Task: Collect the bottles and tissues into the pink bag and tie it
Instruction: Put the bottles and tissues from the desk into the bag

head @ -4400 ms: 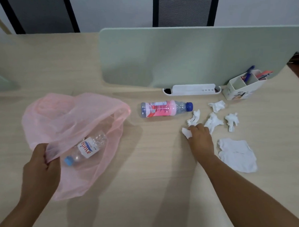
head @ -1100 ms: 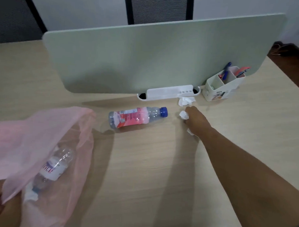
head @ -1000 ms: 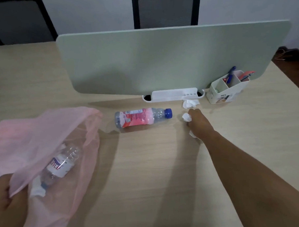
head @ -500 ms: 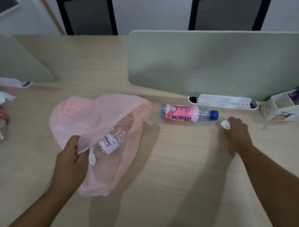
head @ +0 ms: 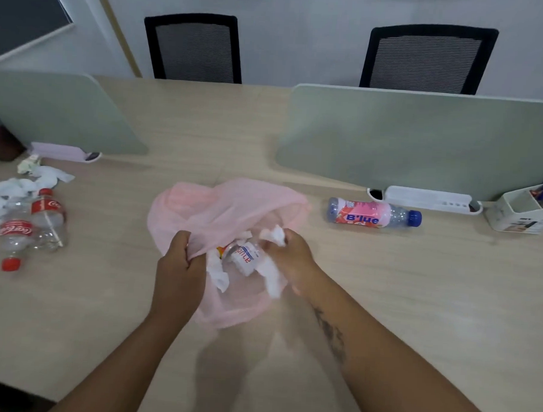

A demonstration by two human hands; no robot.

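light wood desk [head: 415, 305], two grey-green dividers [head: 422, 140] at 12, two black mesh chairs [head: 194, 46] behind them, white wall. pink bag [head: 230, 204] dead centre: thin translucent plastic, mouth open toward 6, clear water bottle [head: 244, 257] and white tissues [head: 219, 273] inside. left hand [head: 180, 264] grips the bag rim. right hand [head: 293, 256] clutches a crumpled tissue wad [head: 273, 235] at the mouth. b'lue bottle [head: 374, 214] lying at 2. two coca-cola bottles [head: 47, 218] plus loose tissues [head: 22, 182] at 9.

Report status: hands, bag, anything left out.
Hands: left hand grips pink bag rim, right hand holds tissue at its mouth. Inside: clear bottle. On desk: pink-label bottle, two cola bottles, loose tissues.
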